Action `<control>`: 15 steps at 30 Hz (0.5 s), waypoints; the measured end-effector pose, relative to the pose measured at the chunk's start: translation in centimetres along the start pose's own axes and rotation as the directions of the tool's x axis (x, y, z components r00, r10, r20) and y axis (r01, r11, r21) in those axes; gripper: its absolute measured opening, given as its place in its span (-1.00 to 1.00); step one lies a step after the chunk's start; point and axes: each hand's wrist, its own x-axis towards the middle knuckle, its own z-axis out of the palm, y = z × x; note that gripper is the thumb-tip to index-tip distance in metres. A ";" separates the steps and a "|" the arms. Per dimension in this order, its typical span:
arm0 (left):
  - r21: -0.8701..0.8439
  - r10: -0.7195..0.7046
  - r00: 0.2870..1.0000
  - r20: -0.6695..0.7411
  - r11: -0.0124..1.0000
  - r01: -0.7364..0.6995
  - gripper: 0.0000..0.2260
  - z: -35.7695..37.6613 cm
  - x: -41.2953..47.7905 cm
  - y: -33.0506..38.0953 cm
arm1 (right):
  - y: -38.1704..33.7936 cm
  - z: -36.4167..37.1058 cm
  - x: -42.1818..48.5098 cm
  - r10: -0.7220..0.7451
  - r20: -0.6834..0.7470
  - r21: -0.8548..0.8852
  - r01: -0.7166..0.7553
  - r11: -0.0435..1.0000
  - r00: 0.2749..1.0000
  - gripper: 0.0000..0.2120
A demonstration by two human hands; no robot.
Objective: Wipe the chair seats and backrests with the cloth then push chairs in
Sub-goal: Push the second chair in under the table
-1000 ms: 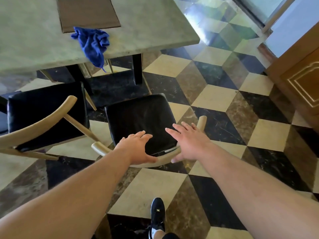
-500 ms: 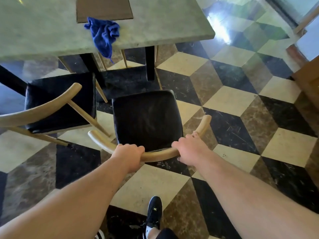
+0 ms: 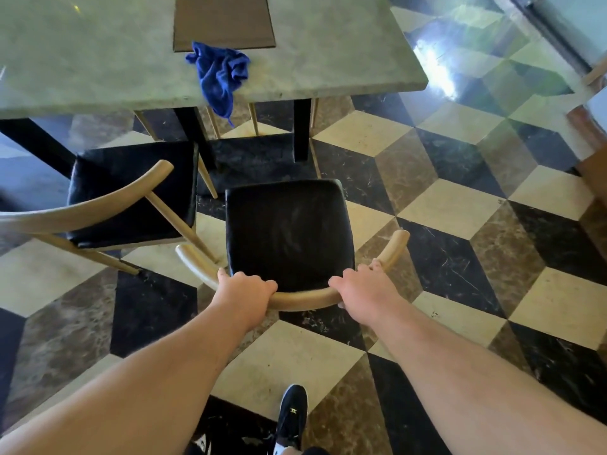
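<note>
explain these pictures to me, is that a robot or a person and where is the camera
No machine here: these are a person's two bare arms. Every picture comes from one camera worn on their head, looking forward and down. The left hand and right hand each curl round the curved wooden backrest of a black-seated chair; that is the only grip. On the grey table lie a brown mat and a crumpled blue cloth, which hangs over the edge, held by nobody. A second chair stands to the left.
</note>
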 end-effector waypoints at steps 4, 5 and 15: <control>0.010 -0.008 1.000 -0.009 1.000 0.008 -0.68 -1.2 0.8 -1.1 | 0.0 -0.9 1.4 -0.002 -0.005 0.014 0.002 1.000 1.000 -0.77; 0.017 -0.012 1.000 -0.012 1.000 0.012 -0.66 -1.5 1.2 -1.4 | 0.1 -1.1 1.9 -0.006 -0.002 0.017 0.006 1.000 1.000 -0.78; 0.053 -0.003 0.998 -0.060 0.999 0.006 -0.71 -5.5 6.5 -5.2 | 1.6 -5.0 8.6 0.001 -0.011 0.004 -0.001 1.000 1.000 -0.78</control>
